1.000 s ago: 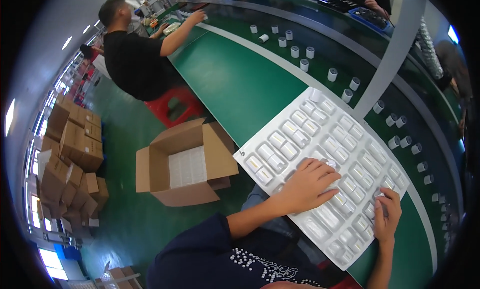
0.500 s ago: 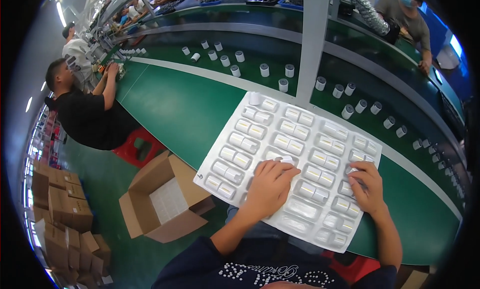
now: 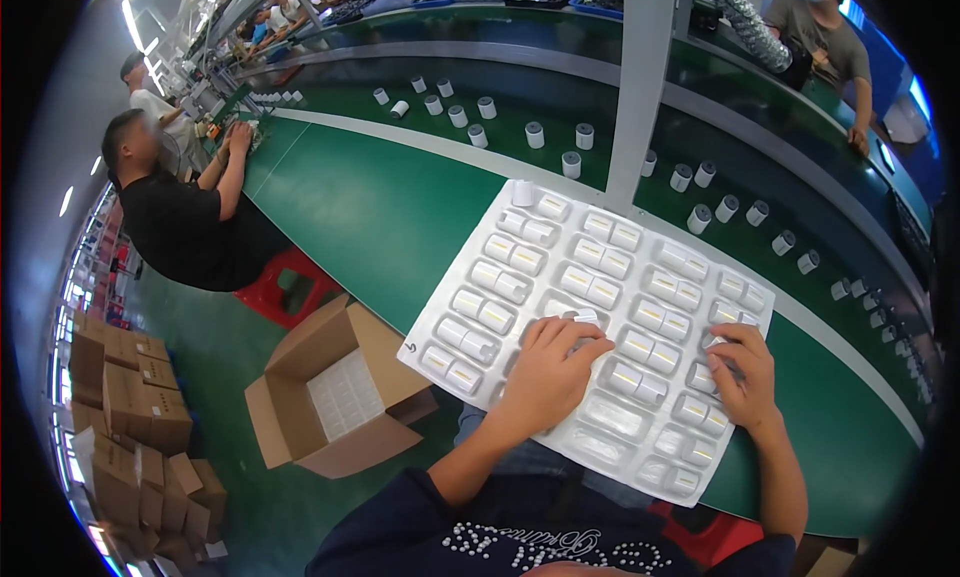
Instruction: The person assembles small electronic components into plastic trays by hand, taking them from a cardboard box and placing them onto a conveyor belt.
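Note:
A white moulded plastic tray (image 3: 408, 353) lies in front of me, tilted in view, with white cylinders, many marked by a yellow stripe, lying in pairs in its slots. My left hand (image 3: 548, 372) rests over the middle-left slots, its fingers curled round a white cylinder (image 3: 586, 317) whose end shows beyond the fingertips. On the tray's right side, my right hand (image 3: 745, 379) has its fingers bent over another white cylinder (image 3: 714, 343), mostly hidden by them. Below the left hand's fingers, one empty slot (image 3: 612, 417) shows. An upright cylinder (image 3: 523, 194) stands at the far left corner.
The tray sits on a green worktop (image 3: 385, 217). Beyond a pale rail, a green conveyor carries several upright cylinders (image 3: 698, 218). A grey post (image 3: 640, 97) rises behind the tray. At lower left is an open carton (image 3: 285, 397). A co-worker (image 3: 180, 217) sits farther left.
The whole view has shifted slightly, so the tray and both hands appear a little farther right. Both hands keep nearly the same places on the tray.

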